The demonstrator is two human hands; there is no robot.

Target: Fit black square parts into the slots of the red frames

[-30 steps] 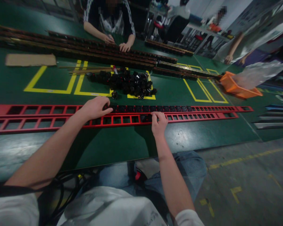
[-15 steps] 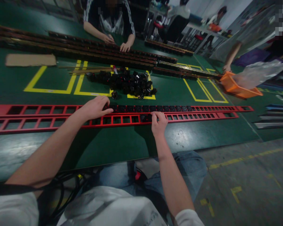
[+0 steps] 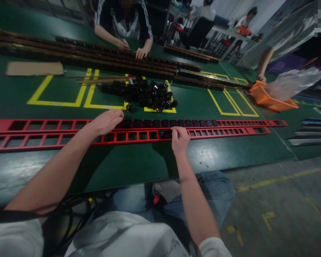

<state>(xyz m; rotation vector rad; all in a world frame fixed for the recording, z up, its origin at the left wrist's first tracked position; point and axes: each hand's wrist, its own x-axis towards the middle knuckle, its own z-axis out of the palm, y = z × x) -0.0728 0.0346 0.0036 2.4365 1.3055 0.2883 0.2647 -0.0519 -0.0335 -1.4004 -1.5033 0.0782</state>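
2 red frames [image 3: 0,125]: side by side on grn table [image 3: 139,160].
Blk modules [image 3: 165,123]: row seated mid far frame; at least 1 in near frame.
L hand [image 3: 108,120]: over far frame at row's L end, fingers slightly bent; can't tell if holding anything.
R hand [image 3: 181,138]: thumb & fingertip close together at near frame, poss. on a module, too small to tell.
Pile [image 3: 149,94]: loose blk parts beyond frames.

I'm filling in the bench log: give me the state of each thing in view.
Far red rail, flat, partly filled with black pieces
Near red rail, flat, mostly unfilled where visible
Loose black parts, heaped
Orange bin, open-topped, with crumpled clear plastic at its mouth
Cardboard strip, lying flat
Left hand, over the rails, grip hidden
Right hand, curled at the near red rail, grip unclear
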